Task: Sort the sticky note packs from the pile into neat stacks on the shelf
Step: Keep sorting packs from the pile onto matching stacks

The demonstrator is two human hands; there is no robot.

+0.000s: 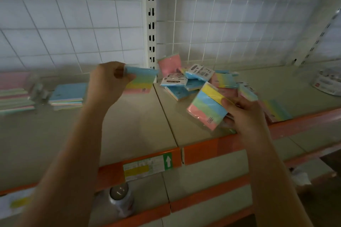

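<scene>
A can (120, 201) sits nearest, on the lower shelf. Above it, the right hand (245, 116) grips a striped pack (209, 108) by its edge, lifted over the shelf (140, 120) just in front of the pile (199, 81); the left hand (107, 81) pinches a second striped pack (141, 81) at one corner, carried toward the stacks (67, 96) at left. The packs look light, flat and fairly stiff, but the wrap seems slippery — best held across opposite edges. Two packs in hand, two stacks clearly seen, roughly ten packs left in the pile — an exact count is not possible.
</scene>
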